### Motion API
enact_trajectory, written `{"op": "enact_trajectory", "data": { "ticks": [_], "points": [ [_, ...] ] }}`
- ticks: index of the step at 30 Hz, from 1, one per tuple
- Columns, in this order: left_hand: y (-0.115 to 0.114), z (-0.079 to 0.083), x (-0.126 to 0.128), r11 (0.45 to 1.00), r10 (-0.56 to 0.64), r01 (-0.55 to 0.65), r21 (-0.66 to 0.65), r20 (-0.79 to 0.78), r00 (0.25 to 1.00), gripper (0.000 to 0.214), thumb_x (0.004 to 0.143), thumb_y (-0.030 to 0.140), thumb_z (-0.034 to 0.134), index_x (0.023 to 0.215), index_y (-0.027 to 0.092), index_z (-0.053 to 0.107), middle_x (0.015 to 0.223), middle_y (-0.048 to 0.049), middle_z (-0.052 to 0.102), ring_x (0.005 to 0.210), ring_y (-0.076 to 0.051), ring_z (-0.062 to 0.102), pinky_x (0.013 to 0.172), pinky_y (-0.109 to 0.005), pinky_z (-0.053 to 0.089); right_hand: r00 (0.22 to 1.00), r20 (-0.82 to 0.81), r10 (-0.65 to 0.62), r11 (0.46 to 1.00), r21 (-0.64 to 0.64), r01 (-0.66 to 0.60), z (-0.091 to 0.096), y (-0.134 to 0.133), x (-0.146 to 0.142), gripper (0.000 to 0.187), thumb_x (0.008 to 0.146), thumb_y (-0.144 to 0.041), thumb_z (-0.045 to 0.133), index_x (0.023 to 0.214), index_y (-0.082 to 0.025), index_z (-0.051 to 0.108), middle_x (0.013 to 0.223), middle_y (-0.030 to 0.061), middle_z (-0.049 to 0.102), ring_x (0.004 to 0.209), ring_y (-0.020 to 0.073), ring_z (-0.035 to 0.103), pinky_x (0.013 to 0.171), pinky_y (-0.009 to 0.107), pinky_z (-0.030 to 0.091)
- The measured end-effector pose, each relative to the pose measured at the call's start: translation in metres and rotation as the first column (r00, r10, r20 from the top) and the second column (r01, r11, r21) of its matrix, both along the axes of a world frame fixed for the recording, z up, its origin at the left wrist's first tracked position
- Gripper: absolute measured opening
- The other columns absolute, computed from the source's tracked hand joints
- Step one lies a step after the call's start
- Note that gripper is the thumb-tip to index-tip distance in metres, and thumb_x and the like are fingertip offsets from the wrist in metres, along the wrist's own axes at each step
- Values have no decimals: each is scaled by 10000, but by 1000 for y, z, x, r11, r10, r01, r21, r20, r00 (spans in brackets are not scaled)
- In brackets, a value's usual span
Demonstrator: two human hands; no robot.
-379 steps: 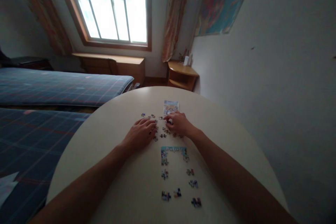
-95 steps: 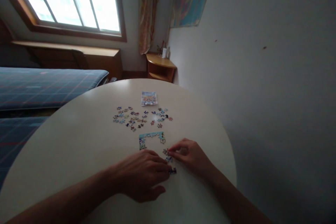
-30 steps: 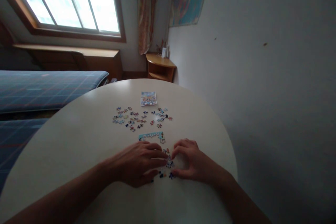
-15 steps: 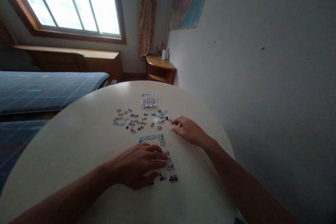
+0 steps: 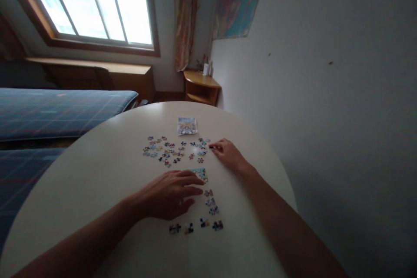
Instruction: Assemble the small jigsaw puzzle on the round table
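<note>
My left hand (image 5: pixel 171 193) lies flat on the round white table (image 5: pixel 97 173), fingers stretched out over part of the joined puzzle section (image 5: pixel 200 173). My right hand (image 5: pixel 226 152) reaches farther out, its fingertips pinched on a small jigsaw piece (image 5: pixel 211 147) at the right end of the scatter of loose pieces (image 5: pixel 169 151). Several more pieces (image 5: pixel 195 226) lie in a row close to me, and a short column of pieces (image 5: pixel 211 202) sits right of my left hand. A small picture card (image 5: pixel 186 125) lies beyond the scatter.
A bed with a blue plaid cover (image 5: pixel 48 110) runs along the left. A wooden corner shelf (image 5: pixel 200 84) stands past the table's far edge, beneath a curtain (image 5: pixel 185 13) and a wall map (image 5: pixel 239 0). The white wall (image 5: pixel 325 95) is close on the right.
My right hand left the near pieces, reached out to the scatter and closed its fingertips on a piece there. My left hand slid slightly away, uncovering the near row of pieces.
</note>
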State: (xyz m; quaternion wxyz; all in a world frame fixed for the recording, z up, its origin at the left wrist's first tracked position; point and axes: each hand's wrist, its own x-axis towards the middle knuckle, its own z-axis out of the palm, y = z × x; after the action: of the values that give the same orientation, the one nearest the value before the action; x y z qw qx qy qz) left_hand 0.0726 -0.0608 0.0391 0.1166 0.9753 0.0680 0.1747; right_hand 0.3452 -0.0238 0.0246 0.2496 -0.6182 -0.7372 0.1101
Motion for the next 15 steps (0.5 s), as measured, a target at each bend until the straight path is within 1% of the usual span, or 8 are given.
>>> {"op": "enact_trajectory", "data": {
  "ticks": [2,4,7,10,13,15],
  "points": [
    [3,0,-1,1000,11,-11,5,1,1000,283,912,204,537,1184,231,612,1285,-49,644,1151,-238,587,917,-422,540,1000,-17,10,1000,24,-9,-2,-2,2,256,915,-218,570,1108,-211,738,1004,87,662,911,190,589,900,335,444],
    [6,-1,-2,1000,26,-26,10,7,1000,272,917,196,533,1175,229,613,1279,-50,646,1146,-235,588,910,-424,543,1000,-9,22,999,42,-21,-5,-4,0,245,911,-257,585,1098,-222,741,1029,88,657,960,202,573,922,354,427],
    [12,-3,-4,998,54,-55,16,29,998,264,913,182,547,1161,234,623,1257,-55,655,1127,-226,597,900,-414,546,996,40,76,996,49,-78,-7,-7,-6,258,890,-359,626,1111,-280,734,1148,80,631,1086,231,524,982,408,371],
    [17,-5,-7,997,79,-80,11,38,996,270,909,177,558,1163,239,626,1249,-58,655,1126,-221,602,913,-414,541,991,72,114,993,32,-117,-7,-7,-12,265,877,-396,643,1120,-325,725,1242,62,603,1167,254,480,1019,458,317],
    [19,-5,-10,993,119,-119,6,34,992,270,909,181,557,1162,240,633,1249,-55,654,1127,-224,606,941,-435,526,993,52,107,994,29,-109,-8,-4,-14,213,873,-374,651,1056,-315,742,1237,56,613,1170,252,483,1023,463,307],
    [19,-3,-10,991,135,-135,2,35,990,267,910,180,550,1155,235,640,1245,-56,658,1120,-230,609,933,-436,529,994,29,101,994,30,-102,-9,-1,-14,175,862,-346,661,1003,-292,749,1222,55,624,1159,247,494,1021,457,310]
  ]
}}
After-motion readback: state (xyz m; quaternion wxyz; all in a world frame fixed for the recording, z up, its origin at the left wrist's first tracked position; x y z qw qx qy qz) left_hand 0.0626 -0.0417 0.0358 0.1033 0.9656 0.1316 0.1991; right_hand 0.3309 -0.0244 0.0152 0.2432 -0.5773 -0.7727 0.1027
